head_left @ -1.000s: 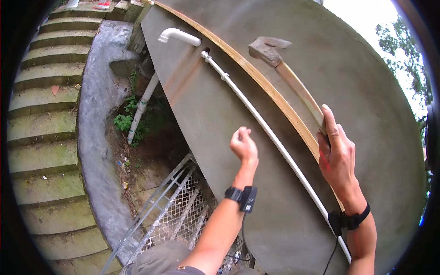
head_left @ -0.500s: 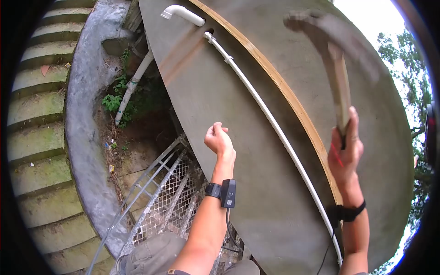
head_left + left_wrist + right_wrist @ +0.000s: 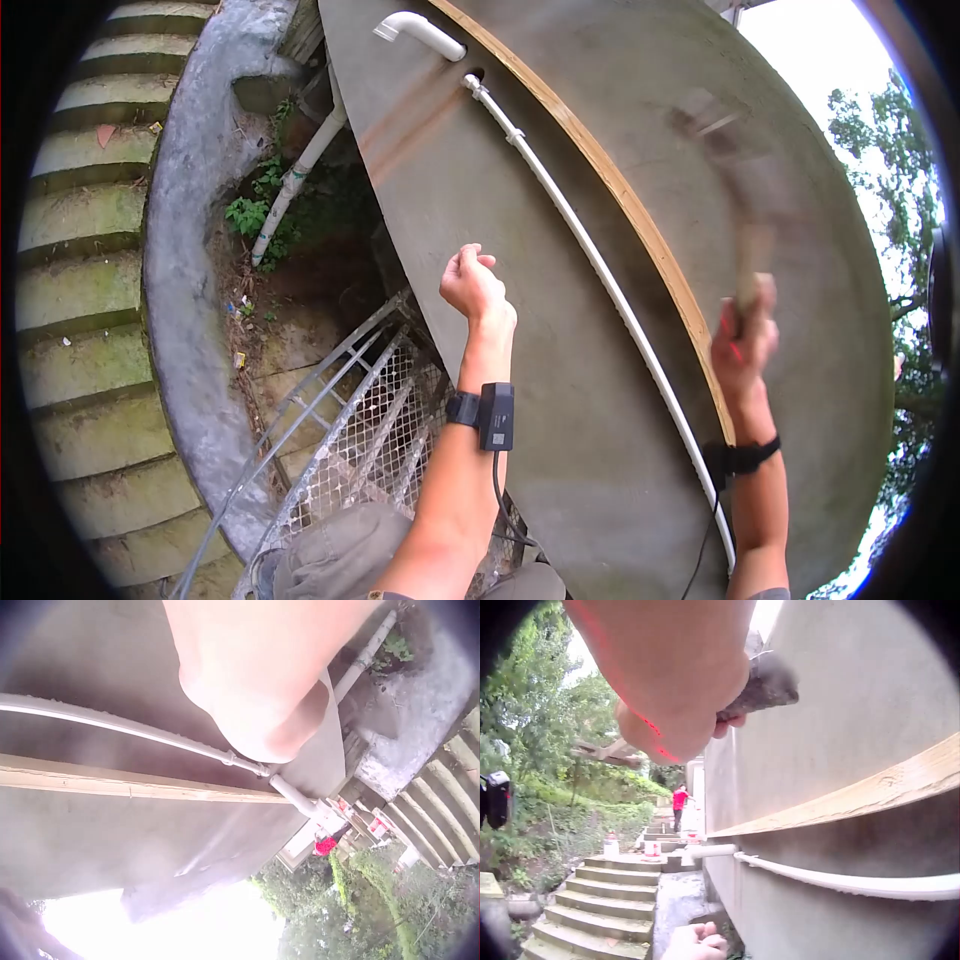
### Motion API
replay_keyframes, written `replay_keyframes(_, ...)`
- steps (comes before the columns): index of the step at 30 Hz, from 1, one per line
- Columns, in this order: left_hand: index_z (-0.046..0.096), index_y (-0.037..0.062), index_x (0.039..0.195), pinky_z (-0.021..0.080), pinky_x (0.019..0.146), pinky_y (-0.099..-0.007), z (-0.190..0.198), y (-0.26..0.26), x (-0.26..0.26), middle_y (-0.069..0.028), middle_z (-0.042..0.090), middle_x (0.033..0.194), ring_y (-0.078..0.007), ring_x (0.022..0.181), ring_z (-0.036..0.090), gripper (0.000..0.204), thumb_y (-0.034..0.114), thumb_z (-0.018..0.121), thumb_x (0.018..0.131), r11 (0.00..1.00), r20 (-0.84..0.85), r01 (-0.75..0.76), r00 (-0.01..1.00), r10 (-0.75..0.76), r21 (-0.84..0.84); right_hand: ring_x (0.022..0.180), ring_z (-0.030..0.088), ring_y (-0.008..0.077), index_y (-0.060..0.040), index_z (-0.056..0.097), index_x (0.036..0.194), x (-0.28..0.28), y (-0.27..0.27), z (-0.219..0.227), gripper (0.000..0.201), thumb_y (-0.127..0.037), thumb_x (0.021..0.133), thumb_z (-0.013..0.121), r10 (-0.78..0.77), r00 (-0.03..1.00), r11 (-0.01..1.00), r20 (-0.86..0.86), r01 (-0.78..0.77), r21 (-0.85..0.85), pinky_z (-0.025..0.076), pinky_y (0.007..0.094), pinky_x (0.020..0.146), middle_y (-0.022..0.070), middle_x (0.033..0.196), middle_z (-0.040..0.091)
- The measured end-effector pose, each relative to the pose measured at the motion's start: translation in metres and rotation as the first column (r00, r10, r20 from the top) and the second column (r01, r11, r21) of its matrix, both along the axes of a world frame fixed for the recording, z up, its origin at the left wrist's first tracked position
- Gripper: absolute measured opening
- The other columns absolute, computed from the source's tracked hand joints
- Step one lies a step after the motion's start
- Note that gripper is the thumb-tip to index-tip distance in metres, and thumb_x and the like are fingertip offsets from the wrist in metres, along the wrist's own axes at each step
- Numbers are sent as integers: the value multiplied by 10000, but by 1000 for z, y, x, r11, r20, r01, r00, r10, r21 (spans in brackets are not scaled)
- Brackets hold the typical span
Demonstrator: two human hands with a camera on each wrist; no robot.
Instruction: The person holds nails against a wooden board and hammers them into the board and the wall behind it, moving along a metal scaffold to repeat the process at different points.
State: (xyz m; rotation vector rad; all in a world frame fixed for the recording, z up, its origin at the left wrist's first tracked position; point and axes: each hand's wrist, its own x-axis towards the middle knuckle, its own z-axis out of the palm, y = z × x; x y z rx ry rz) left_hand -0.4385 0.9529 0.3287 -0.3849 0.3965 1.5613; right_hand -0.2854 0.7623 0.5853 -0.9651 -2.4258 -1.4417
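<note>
My right hand [image 3: 745, 345] grips a hammer [image 3: 757, 250] by its wooden handle, in front of the grey wall [image 3: 590, 430]. The hammer's head is blurred by motion, above the hand in the head view. To the left, my left hand [image 3: 475, 283] is raised with its fingers curled in and its thumb near them; nothing shows in it, though the inside of the palm is hidden. A long wooden strip [image 3: 600, 165] runs along the wall, passing just left of the right hand in the head view.
A thin white pipe [image 3: 600, 270] runs below the strip, near a white elbow pipe [image 3: 425, 35] that sticks out of the wall. A metal mesh frame [image 3: 370, 430] lies below the left arm. Concrete steps [image 3: 95, 340] descend at left. A person in red [image 3: 679, 801] stands far off.
The hammer has swung about in the right hand, its head now lower than half a second ago. Compared with one second ago, the left hand sits further left in the head view, fingers still curled.
</note>
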Motion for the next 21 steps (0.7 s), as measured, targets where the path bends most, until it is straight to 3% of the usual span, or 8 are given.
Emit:
replay_keyframes(1, 661, 22, 980, 294, 383, -262, 2, -3, -4, -45, 600, 745, -83, 473, 424, 133, 144, 624, 945, 1000, 16, 22, 1000, -22, -17, 711, 659, 365, -43, 435, 1548, -17, 15, -10, 669, 48, 920, 647, -34, 987, 995, 155, 20, 95, 542, 422, 610, 229, 1011, 694)
replay_keyframes(4, 661, 20, 979, 298, 386, -262, 10, -14, -20, -47, 600, 751, -83, 484, 432, 135, 143, 614, 952, 999, 36, 39, 999, -38, -28, 765, 669, 419, -193, 486, 1547, -7, 17, -8, 570, -137, 992, 603, -662, 748, 748, -55, 663, 18, 549, 505, 717, 207, 892, 658)
replay_keyframes(6, 660, 18, 979, 301, 388, -261, 19, 1, -41, -49, 599, 753, -83, 488, 435, 137, 143, 610, 954, 999, 61, -17, 998, 19, -40, 803, 702, 403, -148, 473, 1558, -26, 23, 9, 624, -43, 965, 640, -362, 929, 930, -81, 366, 44, 574, 474, 728, 230, 983, 692)
replay_keyframes(9, 658, 16, 990, 307, 394, -260, 16, -5, -34, -50, 597, 754, -83, 494, 439, 153, 156, 605, 960, 998, 65, -56, 996, 54, 35, 811, 732, 357, -16, 496, 1507, -56, -4, 17, 563, 52, 964, 630, -58, 998, 960, -4, 57, 274, 611, 393, 740, 247, 1115, 721)
replay_keyframes(12, 668, 19, 927, 226, 387, -245, 12, -4, -31, -35, 589, 714, -81, 472, 415, 130, 138, 616, 927, 997, 114, -73, 991, 74, -9, 764, 713, 345, 46, 531, 1424, -52, -20, 4, 467, 53, 967, 628, -3, 967, 982, -254, 51, 184, 596, 359, 718, 249, 1053, 719)
replay_keyframes(14, 667, 21, 928, 226, 389, -243, 12, -7, -29, -34, 589, 715, -81, 476, 418, 130, 140, 615, 931, 998, 126, -53, 991, 55, -23, 732, 700, 368, 80, 536, 1373, -12, -10, -8, 445, 63, 942, 643, 171, 981, 972, 90, -183, 148, 579, 369, 677, 271, 1002, 701)
replay_keyframes(17, 651, 23, 999, 312, 396, -264, 13, -8, -38, -50, 603, 774, -89, 493, 436, 165, 178, 601, 973, 1000, 124, -26, 992, 25, 14, 663, 627, 402, 33, 588, 1315, -22, 1, -30, 386, -32, 944, 670, -294, 953, 955, -72, 296, 16, 536, 416, 634, 231, 891, 662)
replay_keyframes(21, 654, 13, 1013, 305, 401, -261, 15, -8, -36, -48, 585, 766, -92, 494, 427, 180, 180, 605, 969, 997, 118, -44, 992, 36, 62, 641, 614, 364, 12, 615, 1264, 3, -1, -58, 304, -88, 980, 653, -335, 861, 931, -383, 365, 5, 512, 430, 613, 201, 798, 622)
